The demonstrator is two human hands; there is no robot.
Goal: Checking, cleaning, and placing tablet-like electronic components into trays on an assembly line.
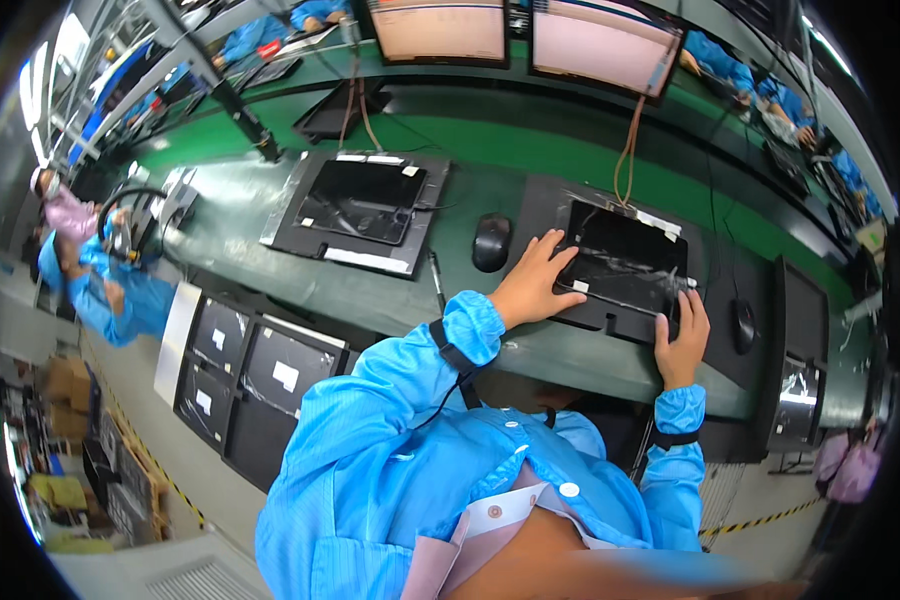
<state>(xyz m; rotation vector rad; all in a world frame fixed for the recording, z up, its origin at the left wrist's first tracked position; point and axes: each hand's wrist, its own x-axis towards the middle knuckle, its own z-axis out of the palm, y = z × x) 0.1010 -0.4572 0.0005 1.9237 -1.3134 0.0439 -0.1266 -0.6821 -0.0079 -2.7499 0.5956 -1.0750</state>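
Note:
A black tablet-like screen panel [625, 262], with wrinkled clear film and small white labels, lies in a dark fixture [573, 318] on the green bench. At the panel's left edge rests my left hand [532, 283], fingers spread and thumb stretched along the lower left corner. My right hand [683, 343] is by the lower right corner, its thumb and fingers apart, fingertips at the edge. Neither hand is wrapped round anything. Brown cables [626, 165] run down to the panel's top edge. Left of my left hand is a black computer mouse [491, 242].
A second screen panel [363, 201] sits in another fixture to the left, with a pen [437, 280] nearby. Another mouse [743, 325] and a black tray [799, 350] lie right. Two monitors [440, 32] stand behind. Trays of panels [260, 365] are at lower left. Co-workers [110, 290] are around.

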